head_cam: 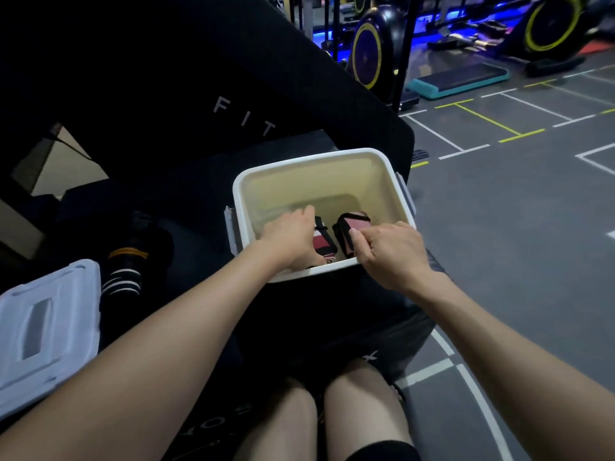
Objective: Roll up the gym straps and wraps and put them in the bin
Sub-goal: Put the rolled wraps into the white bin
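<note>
Both my hands are down inside the white bin (pixel 319 159) on the black counter (pixel 186 201). My right grip (pixel 387 249) pinches a rolled pink-and-black wrap (pixel 354 224); my left grip (pixel 288 236) curls over a red-and-white rolled wrap (pixel 322 242). The bin's lid (pixel 46 327) lies at my left, beside 1 black striped wrap (pixel 121 277).

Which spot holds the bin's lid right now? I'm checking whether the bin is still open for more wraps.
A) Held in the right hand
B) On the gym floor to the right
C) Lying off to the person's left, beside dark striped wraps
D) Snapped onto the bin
C: the pale lid lies at the left next to the dark striped wraps, while the bin stands open with both hands reaching into it.
</note>
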